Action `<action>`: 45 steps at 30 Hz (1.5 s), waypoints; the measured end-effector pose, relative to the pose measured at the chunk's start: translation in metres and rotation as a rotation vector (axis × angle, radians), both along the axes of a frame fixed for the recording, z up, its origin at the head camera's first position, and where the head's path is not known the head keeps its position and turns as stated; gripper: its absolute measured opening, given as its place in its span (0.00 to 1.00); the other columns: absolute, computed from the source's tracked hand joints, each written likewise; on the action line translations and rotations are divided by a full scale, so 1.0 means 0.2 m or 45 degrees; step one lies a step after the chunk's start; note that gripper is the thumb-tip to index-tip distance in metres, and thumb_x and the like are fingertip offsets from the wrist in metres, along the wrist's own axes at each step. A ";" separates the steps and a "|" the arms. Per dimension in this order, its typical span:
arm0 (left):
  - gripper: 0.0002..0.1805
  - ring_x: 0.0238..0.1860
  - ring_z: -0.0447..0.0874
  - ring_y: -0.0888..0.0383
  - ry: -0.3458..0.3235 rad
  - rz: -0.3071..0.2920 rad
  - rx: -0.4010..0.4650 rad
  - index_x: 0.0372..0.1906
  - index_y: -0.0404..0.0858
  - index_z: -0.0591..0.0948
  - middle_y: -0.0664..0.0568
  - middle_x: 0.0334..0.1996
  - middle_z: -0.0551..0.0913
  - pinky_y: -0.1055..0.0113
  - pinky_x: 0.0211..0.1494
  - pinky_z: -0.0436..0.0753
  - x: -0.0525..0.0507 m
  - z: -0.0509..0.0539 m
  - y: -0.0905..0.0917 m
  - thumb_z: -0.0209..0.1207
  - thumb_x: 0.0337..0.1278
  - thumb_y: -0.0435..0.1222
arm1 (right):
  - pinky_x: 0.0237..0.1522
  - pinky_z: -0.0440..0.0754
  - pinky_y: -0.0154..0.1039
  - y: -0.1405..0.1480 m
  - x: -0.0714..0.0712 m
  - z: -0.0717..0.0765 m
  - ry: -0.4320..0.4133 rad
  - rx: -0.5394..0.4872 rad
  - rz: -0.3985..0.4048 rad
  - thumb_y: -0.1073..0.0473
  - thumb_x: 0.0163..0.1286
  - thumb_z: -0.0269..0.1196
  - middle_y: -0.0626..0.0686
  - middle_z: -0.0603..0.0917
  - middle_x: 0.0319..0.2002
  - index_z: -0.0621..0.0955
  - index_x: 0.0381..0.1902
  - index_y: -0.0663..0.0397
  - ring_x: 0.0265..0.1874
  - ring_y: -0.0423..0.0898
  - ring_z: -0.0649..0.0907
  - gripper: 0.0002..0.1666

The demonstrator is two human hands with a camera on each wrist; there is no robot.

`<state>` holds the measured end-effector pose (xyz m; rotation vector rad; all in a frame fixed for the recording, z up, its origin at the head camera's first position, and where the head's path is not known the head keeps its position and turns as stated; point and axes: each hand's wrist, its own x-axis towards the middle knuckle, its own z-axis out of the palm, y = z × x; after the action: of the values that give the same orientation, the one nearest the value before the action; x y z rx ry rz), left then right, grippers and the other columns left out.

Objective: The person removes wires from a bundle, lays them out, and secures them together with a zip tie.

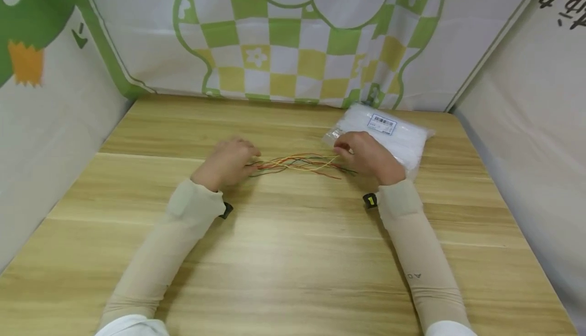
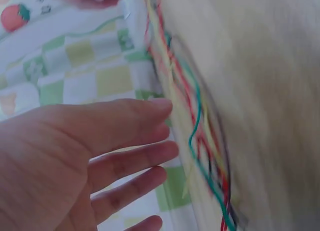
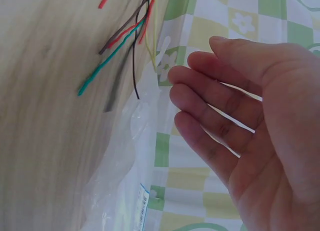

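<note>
A loose bundle of thin wires [image 1: 299,162], red, yellow, green and dark, lies lengthwise across the tabletop between both hands. At its left end is my left hand [image 1: 227,163]; in the left wrist view its fingers [image 2: 135,158] are extended beside the wires [image 2: 197,113] with no wire between them. My right hand [image 1: 370,157] hovers by the other end. Seen from the right wrist, that hand [image 3: 250,111] has gently bent fingers and holds nothing, apart from the splayed wire ends [image 3: 112,63].
A clear plastic bag of white items [image 1: 403,135] with a label sits at the back right, partly behind the right hand. The wooden table [image 1: 284,265] is bordered by fabric walls, the back one [image 1: 311,46] checked green and yellow.
</note>
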<state>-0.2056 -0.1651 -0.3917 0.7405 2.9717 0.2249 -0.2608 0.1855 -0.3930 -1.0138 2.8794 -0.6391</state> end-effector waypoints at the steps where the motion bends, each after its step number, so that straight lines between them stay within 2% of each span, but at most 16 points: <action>1: 0.20 0.65 0.79 0.37 0.030 -0.022 -0.010 0.61 0.36 0.84 0.41 0.61 0.86 0.36 0.67 0.76 0.00 -0.01 0.02 0.67 0.71 0.41 | 0.59 0.84 0.53 -0.01 0.00 0.00 -0.002 0.009 0.004 0.61 0.79 0.63 0.60 0.90 0.48 0.87 0.52 0.64 0.50 0.55 0.88 0.13; 5: 0.21 0.57 0.85 0.40 0.061 -0.075 -0.034 0.58 0.34 0.84 0.42 0.54 0.87 0.43 0.62 0.81 -0.01 -0.04 0.11 0.69 0.69 0.43 | 0.61 0.83 0.54 -0.02 0.00 0.02 -0.018 0.030 -0.013 0.60 0.79 0.64 0.60 0.90 0.50 0.87 0.53 0.63 0.53 0.56 0.87 0.14; 8: 0.22 0.52 0.86 0.44 0.022 -0.090 -0.050 0.59 0.33 0.83 0.43 0.53 0.86 0.48 0.59 0.83 -0.04 -0.05 0.20 0.68 0.70 0.44 | 0.62 0.82 0.53 0.00 0.01 0.03 -0.019 0.018 -0.052 0.59 0.79 0.64 0.59 0.90 0.51 0.87 0.53 0.62 0.54 0.56 0.87 0.13; 12: 0.18 0.47 0.85 0.48 -0.008 -0.060 -0.031 0.55 0.36 0.85 0.47 0.49 0.85 0.51 0.53 0.84 -0.09 -0.08 0.29 0.67 0.71 0.44 | 0.63 0.82 0.53 0.03 0.01 0.05 -0.010 -0.004 -0.094 0.59 0.80 0.63 0.59 0.90 0.51 0.87 0.54 0.61 0.54 0.56 0.87 0.14; 15: 0.11 0.45 0.84 0.50 0.018 -0.020 0.003 0.48 0.39 0.88 0.48 0.45 0.86 0.52 0.50 0.83 -0.11 -0.10 0.33 0.68 0.70 0.42 | 0.63 0.82 0.54 0.06 0.01 0.07 -0.014 -0.007 -0.112 0.58 0.81 0.62 0.60 0.90 0.52 0.86 0.55 0.62 0.55 0.57 0.87 0.15; 18: 0.06 0.43 0.84 0.52 0.052 0.011 0.049 0.40 0.42 0.91 0.49 0.44 0.88 0.52 0.49 0.83 -0.11 -0.11 0.33 0.68 0.70 0.39 | 0.65 0.80 0.55 0.07 0.00 0.08 -0.038 -0.014 -0.131 0.57 0.81 0.62 0.60 0.90 0.52 0.86 0.56 0.62 0.56 0.57 0.86 0.16; 21: 0.07 0.38 0.82 0.55 0.072 0.020 0.074 0.34 0.43 0.91 0.49 0.42 0.89 0.56 0.45 0.82 -0.11 -0.11 0.32 0.68 0.70 0.38 | 0.64 0.80 0.55 0.10 0.00 0.10 -0.057 -0.006 -0.156 0.56 0.82 0.61 0.60 0.89 0.52 0.86 0.56 0.61 0.56 0.57 0.86 0.16; 28: 0.08 0.30 0.77 0.58 0.110 -0.001 0.051 0.31 0.42 0.90 0.50 0.37 0.89 0.63 0.36 0.77 -0.08 -0.11 0.28 0.69 0.69 0.36 | 0.62 0.81 0.58 0.17 -0.06 0.13 -0.088 0.074 -0.192 0.56 0.82 0.61 0.61 0.89 0.53 0.86 0.57 0.61 0.56 0.59 0.86 0.16; 33: 0.08 0.32 0.79 0.56 0.121 0.011 0.037 0.29 0.43 0.88 0.50 0.35 0.88 0.59 0.39 0.80 -0.05 -0.10 0.26 0.70 0.66 0.35 | 0.61 0.82 0.58 0.16 -0.13 0.17 -0.088 0.177 -0.163 0.59 0.80 0.62 0.63 0.89 0.53 0.86 0.56 0.64 0.55 0.60 0.86 0.15; 36: 0.06 0.35 0.80 0.55 0.092 0.026 0.037 0.30 0.43 0.87 0.50 0.36 0.87 0.56 0.41 0.81 -0.04 -0.10 0.24 0.71 0.64 0.36 | 0.59 0.83 0.57 0.15 -0.18 0.17 -0.062 0.248 -0.126 0.63 0.79 0.62 0.64 0.89 0.50 0.87 0.52 0.65 0.52 0.60 0.87 0.12; 38: 0.06 0.35 0.79 0.55 0.067 0.031 0.039 0.31 0.42 0.87 0.50 0.36 0.87 0.56 0.41 0.81 -0.03 -0.10 0.23 0.71 0.64 0.36 | 0.53 0.83 0.53 0.15 -0.21 0.16 -0.048 0.285 -0.113 0.66 0.78 0.62 0.61 0.90 0.44 0.88 0.45 0.63 0.44 0.56 0.86 0.09; 40: 0.07 0.35 0.77 0.55 0.045 0.031 0.038 0.30 0.42 0.86 0.51 0.35 0.85 0.57 0.40 0.79 -0.02 -0.09 0.22 0.71 0.64 0.36 | 0.41 0.78 0.47 0.14 -0.23 0.14 -0.048 0.307 -0.113 0.69 0.76 0.60 0.57 0.83 0.31 0.84 0.31 0.61 0.32 0.51 0.79 0.12; 42: 0.11 0.33 0.72 0.56 0.015 0.035 0.035 0.27 0.42 0.82 0.51 0.32 0.81 0.59 0.38 0.75 -0.02 -0.08 0.20 0.71 0.64 0.37 | 0.34 0.68 0.43 0.13 -0.26 0.12 -0.034 0.322 -0.103 0.72 0.74 0.58 0.52 0.72 0.24 0.75 0.21 0.55 0.26 0.47 0.69 0.19; 45: 0.20 0.32 0.66 0.56 -0.038 0.040 0.035 0.22 0.44 0.73 0.53 0.27 0.72 0.62 0.36 0.68 -0.02 -0.07 0.16 0.71 0.64 0.38 | 0.32 0.55 0.42 0.10 -0.29 0.09 -0.012 0.336 -0.076 0.78 0.67 0.52 0.48 0.56 0.22 0.59 0.20 0.47 0.24 0.44 0.56 0.25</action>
<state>-0.2095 -0.1330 -0.4048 0.6876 2.9592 0.2774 -0.3185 0.2054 -0.3742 -0.8886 2.8929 -0.2544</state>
